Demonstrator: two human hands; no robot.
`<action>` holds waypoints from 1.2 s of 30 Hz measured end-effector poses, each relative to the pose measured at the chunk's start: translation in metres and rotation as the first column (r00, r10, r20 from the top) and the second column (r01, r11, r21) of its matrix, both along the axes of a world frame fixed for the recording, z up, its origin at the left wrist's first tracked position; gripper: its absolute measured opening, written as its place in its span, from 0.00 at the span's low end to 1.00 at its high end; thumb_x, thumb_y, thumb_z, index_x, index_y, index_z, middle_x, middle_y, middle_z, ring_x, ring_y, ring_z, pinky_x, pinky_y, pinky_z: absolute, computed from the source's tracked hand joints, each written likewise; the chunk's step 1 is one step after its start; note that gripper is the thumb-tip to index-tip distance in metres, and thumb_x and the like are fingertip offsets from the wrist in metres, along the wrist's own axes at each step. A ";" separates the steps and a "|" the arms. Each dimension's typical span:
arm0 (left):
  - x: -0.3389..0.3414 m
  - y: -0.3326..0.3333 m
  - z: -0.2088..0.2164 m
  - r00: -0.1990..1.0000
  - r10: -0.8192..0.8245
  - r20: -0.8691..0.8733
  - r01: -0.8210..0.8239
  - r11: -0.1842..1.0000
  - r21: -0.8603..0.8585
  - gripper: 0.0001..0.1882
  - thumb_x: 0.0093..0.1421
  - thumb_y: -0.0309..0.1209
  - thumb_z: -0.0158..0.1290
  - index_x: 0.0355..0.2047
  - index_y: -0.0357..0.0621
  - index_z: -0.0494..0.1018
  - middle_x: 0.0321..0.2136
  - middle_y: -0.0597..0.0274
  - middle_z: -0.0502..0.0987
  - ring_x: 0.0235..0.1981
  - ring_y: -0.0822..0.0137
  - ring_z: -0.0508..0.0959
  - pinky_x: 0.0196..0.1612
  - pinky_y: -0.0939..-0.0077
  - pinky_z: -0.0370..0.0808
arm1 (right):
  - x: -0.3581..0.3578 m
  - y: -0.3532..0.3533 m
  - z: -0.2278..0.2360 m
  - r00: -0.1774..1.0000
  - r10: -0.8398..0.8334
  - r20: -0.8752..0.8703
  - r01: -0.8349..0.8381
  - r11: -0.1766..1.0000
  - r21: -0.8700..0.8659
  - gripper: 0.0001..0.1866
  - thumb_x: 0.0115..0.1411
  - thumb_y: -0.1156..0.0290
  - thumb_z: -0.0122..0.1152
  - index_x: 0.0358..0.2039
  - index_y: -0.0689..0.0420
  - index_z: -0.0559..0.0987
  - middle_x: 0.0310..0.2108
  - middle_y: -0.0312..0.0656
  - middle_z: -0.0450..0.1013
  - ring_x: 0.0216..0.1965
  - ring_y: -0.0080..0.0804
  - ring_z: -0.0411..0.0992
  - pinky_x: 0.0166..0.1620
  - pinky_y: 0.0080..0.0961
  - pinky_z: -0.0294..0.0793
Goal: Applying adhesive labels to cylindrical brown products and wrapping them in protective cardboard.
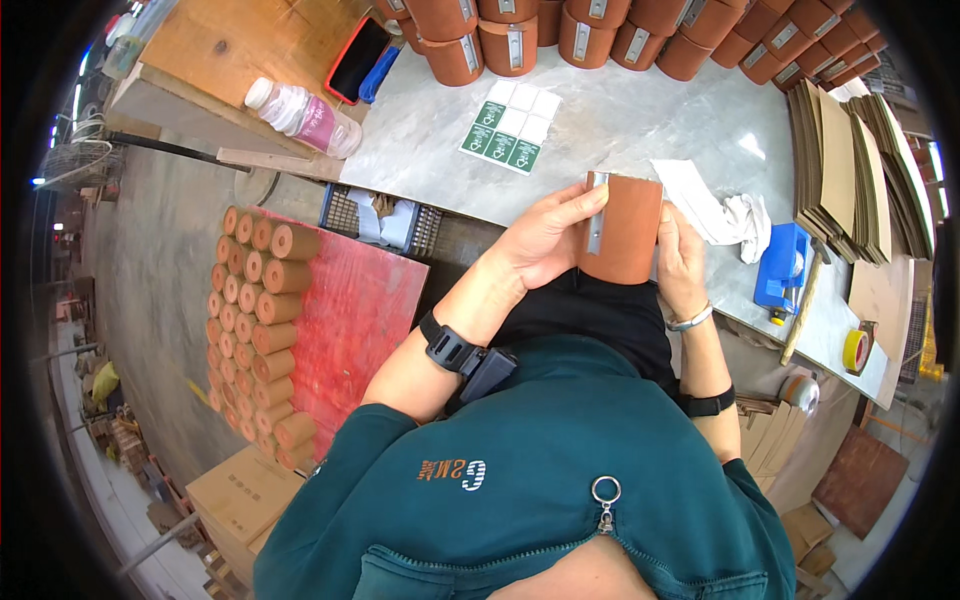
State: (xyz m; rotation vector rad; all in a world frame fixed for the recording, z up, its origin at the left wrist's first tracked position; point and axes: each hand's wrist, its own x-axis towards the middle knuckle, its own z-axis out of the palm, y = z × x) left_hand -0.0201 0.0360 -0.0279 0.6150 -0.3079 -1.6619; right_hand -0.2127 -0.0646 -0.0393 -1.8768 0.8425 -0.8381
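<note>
A terracotta-brown cylinder (634, 232) with a metal strip (596, 215) down its side is held upright between my two hands, just in front of the table edge. My left hand (545, 232) grips its left side, the thumb lying by the top of the strip. On the opposite side, my right hand (682, 262) closes round the wall, its fingertips partly hidden behind the cylinder. A sheet of green and white stickers (508, 125) lies on the grey table (420, 140) beyond my left hand. White paper (690, 200) and a crumpled tissue (747, 222) lie beyond my right hand.
Stacked brown cylinders (510, 48) line the table's far side. Cardboard sheets (825, 160), a blue tape dispenser (778, 268) and yellow tape (855, 351) are at the right. A bottle (308, 120) stands left, above a blue crate (425, 232). More cylinders (272, 338) cover a red board (355, 320).
</note>
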 end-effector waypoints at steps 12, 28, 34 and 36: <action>0.009 -0.024 -0.001 0.917 0.262 0.301 -0.295 0.953 0.069 0.34 0.65 0.42 0.67 0.61 0.37 0.65 0.56 0.54 0.74 0.59 0.62 0.74 0.64 0.59 0.71 | -0.075 -0.113 -0.028 0.644 -0.551 -0.531 0.189 0.787 -0.587 0.10 0.58 0.71 0.67 0.42 0.55 0.85 0.54 0.49 0.78 0.55 0.55 0.73 0.59 0.46 0.70; 0.003 -0.034 0.014 0.939 0.209 0.275 -0.259 0.952 0.160 0.28 0.78 0.50 0.42 0.65 0.41 0.65 0.61 0.54 0.70 0.61 0.59 0.73 0.64 0.56 0.73 | 0.023 -0.013 0.039 0.983 0.115 -0.142 -0.090 0.980 0.175 0.33 0.65 0.57 0.70 0.61 0.70 0.73 0.44 0.56 0.82 0.42 0.37 0.83 0.44 0.31 0.83; 0.023 -0.035 -0.001 0.900 0.167 0.403 -0.213 0.974 0.073 0.27 0.74 0.46 0.51 0.63 0.39 0.69 0.59 0.53 0.73 0.63 0.58 0.72 0.62 0.57 0.74 | 0.022 -0.021 0.017 0.993 0.115 0.034 -0.120 0.960 0.253 0.33 0.63 0.67 0.71 0.63 0.69 0.70 0.48 0.51 0.80 0.48 0.39 0.82 0.52 0.33 0.81; 0.051 -0.033 -0.007 0.669 0.198 0.717 -0.298 0.955 0.014 0.29 0.69 0.46 0.59 0.62 0.38 0.71 0.57 0.52 0.75 0.63 0.56 0.73 0.61 0.57 0.74 | 0.022 -0.022 0.004 0.994 0.096 0.055 -0.102 0.989 0.105 0.35 0.62 0.71 0.71 0.65 0.68 0.68 0.53 0.51 0.78 0.54 0.40 0.78 0.59 0.36 0.76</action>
